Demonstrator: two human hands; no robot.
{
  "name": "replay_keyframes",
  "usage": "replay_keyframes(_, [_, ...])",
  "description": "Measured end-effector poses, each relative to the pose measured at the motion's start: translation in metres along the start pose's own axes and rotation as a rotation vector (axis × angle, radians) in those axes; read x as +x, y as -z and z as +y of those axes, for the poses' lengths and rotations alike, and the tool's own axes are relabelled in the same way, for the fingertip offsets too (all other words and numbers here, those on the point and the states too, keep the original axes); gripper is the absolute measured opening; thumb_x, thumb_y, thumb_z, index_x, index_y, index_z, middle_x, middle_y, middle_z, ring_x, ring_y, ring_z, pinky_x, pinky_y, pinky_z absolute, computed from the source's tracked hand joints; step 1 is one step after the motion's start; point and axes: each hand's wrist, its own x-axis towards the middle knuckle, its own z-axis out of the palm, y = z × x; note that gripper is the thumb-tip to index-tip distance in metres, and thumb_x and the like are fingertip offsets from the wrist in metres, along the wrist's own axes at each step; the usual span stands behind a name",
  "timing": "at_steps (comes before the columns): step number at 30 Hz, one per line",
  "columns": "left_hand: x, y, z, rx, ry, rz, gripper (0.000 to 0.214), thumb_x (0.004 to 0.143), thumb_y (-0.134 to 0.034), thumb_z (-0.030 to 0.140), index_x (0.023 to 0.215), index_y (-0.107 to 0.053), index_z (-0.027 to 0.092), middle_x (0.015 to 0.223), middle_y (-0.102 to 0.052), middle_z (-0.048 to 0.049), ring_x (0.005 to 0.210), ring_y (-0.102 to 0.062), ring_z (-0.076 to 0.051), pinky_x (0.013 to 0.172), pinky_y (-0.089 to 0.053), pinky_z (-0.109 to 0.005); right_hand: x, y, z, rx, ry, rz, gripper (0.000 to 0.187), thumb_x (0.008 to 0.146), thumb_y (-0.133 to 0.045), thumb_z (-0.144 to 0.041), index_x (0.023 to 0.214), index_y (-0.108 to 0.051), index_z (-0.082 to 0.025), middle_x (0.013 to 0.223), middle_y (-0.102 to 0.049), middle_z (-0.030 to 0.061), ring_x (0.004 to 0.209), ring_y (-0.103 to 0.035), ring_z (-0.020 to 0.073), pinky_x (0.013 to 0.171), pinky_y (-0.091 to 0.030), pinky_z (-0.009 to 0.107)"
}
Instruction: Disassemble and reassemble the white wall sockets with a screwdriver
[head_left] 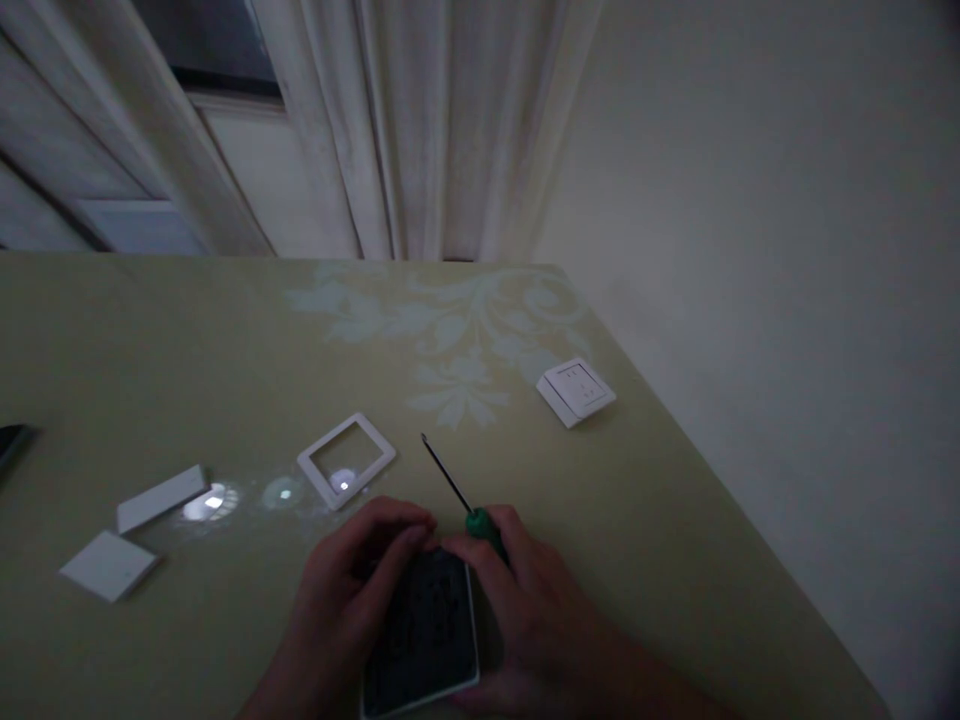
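Note:
Both my hands rest near the table's front edge around a dark square switch module (424, 640) with a white rim, lying flat. My left hand (352, 590) curls over its left side, fingers bent onto the top edge. My right hand (517, 590) grips the module's right side and also holds a screwdriver (457, 490) with a green handle; its thin shaft points up and to the left, away from me. A white square frame (346, 460) lies just beyond my left hand.
A white wall socket (576, 392) lies at the right, near the table's far edge. Two white cover plates (161, 497) (109, 565) lie at the left. A dark object (11, 440) pokes in at the left border. Curtains (420, 120) hang behind the yellow-green table (187, 340).

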Motion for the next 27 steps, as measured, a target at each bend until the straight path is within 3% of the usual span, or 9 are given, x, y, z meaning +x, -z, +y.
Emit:
replay_keyframes(11, [0.0024, 0.0012, -0.0014, 0.064, 0.000, -0.070, 0.012, 0.095, -0.073, 0.035, 0.092, -0.082, 0.029, 0.085, -0.084, 0.0029, 0.077, -0.081, -0.016, 0.069, -0.065, -0.020, 0.0038, 0.0029, -0.0026, 0.048, -0.035, -0.044, 0.117, 0.056, -0.103, -0.049, 0.156, -0.046, -0.030, 0.149, -0.050, 0.0179, 0.120, -0.068, 0.0424, 0.097, -0.062, 0.056])
replay_keyframes(27, [0.0022, 0.0016, -0.0017, 0.092, -0.066, -0.011, 0.010, 0.093, -0.074, 0.033, 0.092, -0.083, 0.029, 0.088, -0.085, 0.0021, 0.079, -0.082, -0.017, 0.072, -0.065, -0.023, 0.0079, 0.0035, -0.0003, 0.065, -0.021, -0.008, 0.110, 0.062, -0.102, -0.053, 0.155, -0.047, -0.028, 0.145, -0.049, 0.0161, 0.118, -0.068, 0.0395, 0.099, -0.061, 0.055])
